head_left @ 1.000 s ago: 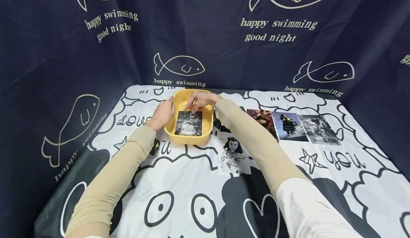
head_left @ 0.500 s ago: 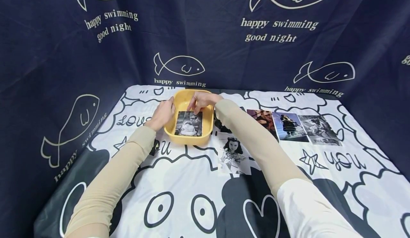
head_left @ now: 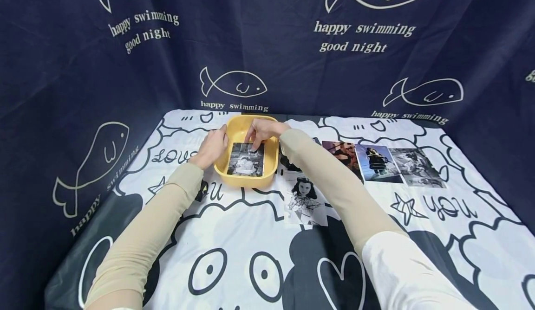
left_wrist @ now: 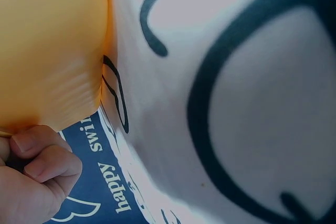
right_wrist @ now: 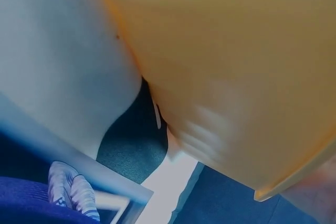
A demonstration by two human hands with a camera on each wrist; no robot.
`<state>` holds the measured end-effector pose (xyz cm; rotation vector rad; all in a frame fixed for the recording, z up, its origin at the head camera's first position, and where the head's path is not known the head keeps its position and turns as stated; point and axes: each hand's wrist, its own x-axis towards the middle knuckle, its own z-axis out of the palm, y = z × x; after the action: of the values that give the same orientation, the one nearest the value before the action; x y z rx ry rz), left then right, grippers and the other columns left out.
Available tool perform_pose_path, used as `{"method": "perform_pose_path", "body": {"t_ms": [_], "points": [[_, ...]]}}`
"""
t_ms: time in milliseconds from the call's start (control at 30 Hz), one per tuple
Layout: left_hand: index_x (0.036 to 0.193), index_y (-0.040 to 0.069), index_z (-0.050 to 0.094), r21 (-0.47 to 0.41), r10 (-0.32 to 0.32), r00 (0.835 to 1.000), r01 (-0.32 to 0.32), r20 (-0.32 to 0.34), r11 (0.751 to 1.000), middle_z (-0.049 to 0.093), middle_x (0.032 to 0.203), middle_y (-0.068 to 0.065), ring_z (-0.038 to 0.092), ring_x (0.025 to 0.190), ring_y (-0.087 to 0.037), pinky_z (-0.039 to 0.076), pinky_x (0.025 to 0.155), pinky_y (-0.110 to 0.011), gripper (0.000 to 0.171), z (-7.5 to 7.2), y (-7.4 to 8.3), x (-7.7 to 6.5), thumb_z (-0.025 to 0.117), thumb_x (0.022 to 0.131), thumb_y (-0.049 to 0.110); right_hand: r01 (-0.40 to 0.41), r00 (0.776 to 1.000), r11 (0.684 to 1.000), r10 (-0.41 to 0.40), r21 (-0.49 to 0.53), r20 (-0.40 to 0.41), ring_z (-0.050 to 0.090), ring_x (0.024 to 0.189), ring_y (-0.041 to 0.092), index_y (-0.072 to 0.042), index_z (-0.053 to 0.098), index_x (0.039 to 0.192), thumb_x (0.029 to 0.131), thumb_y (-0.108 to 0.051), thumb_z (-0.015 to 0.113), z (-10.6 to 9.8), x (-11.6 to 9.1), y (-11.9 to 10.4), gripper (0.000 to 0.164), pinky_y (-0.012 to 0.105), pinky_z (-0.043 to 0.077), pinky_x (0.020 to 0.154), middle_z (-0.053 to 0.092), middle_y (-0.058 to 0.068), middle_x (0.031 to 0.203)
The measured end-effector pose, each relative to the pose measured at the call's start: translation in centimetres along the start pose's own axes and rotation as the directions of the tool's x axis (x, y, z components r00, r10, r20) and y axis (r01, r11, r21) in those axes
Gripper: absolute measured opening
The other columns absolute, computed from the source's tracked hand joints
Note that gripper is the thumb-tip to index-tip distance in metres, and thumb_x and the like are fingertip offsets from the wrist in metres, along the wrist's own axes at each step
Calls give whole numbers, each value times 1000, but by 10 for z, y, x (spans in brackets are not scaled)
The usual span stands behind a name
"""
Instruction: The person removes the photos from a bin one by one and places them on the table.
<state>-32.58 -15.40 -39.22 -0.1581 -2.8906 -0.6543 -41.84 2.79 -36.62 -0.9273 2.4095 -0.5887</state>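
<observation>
A yellow plastic basin sits towards the back of the cloth-covered table. My left hand grips its left rim; the left wrist view shows curled fingers at the basin's edge. Over the right rim reaches my right hand, pinching the upper edge of a black-and-white photo inside the basin. The photo lies picture side up. In the right wrist view the basin wall hides nearly all of the right hand, and a blurred bit of skin shows at the lower right corner.
Right of the basin lie a signed portrait photo, a dark photo partly under the right sleeve, a reddish photo, a blue one and a grey one. A navy curtain hangs behind the table.
The right hand's index finger has shifted slightly right, closer to the thumb at the photo's upper edge. The basin and left hand stay in place.
</observation>
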Motion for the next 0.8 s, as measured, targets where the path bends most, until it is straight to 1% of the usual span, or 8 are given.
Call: {"method": "perform_pose_path", "body": {"t_ms": [100,200,267,333,467,567,800], "points": [[133,-1,49,2,-7,1000,7,5,1000,63,89,-21,61,68,-30,52,60,-40,38,0,0,0,39,100,14,-12,1000,1000,12,20,8,46,55,9,-6,73,109,73,-4,82,0,0,0,37,17,38,49,60,-1,78],[135,0,48,-4,-10,1000,10,9,1000,63,92,-22,61,68,-30,52,60,-40,39,-1,1,-1,39,100,14,-14,1000,1000,13,13,21,44,53,8,-6,71,110,73,-5,82,1,1,0,38,18,37,49,55,-1,72],[136,0,47,-8,-10,1000,11,5,1000,64,96,-24,61,69,-32,53,61,-41,40,-1,1,-1,39,100,13,-13,1000,1000,13,1,27,43,54,8,-6,70,110,72,-5,82,1,1,-2,39,18,36,50,53,0,72],[136,0,48,-8,-9,1000,9,-1,1000,64,98,-25,62,70,-33,53,63,-42,40,-2,1,-1,40,99,13,-15,1000,999,16,-34,27,45,59,9,-7,68,109,72,-7,83,2,1,-3,41,18,37,53,53,2,76],[135,-1,48,-10,-11,1000,11,-1,1000,64,97,-25,62,71,-32,53,62,-42,39,-1,1,-1,40,100,13,-39,999,992,40,-117,8,48,78,14,-10,66,108,70,-13,86,3,0,-6,43,20,39,65,57,5,94],[137,-1,47,-12,-13,1000,13,3,1000,64,95,-24,61,68,-31,52,60,-40,40,-1,1,0,40,99,12,-46,999,989,47,-143,4,49,87,17,-11,65,109,70,-15,86,4,0,-6,44,22,39,71,59,7,103],[139,-1,45,-16,-4,1000,4,1,1000,63,91,-23,59,64,-28,51,57,-38,42,1,0,1,39,99,12,-48,999,991,50,-124,15,49,92,18,-11,62,108,71,-16,86,5,0,-4,44,24,38,78,56,5,103]]}}
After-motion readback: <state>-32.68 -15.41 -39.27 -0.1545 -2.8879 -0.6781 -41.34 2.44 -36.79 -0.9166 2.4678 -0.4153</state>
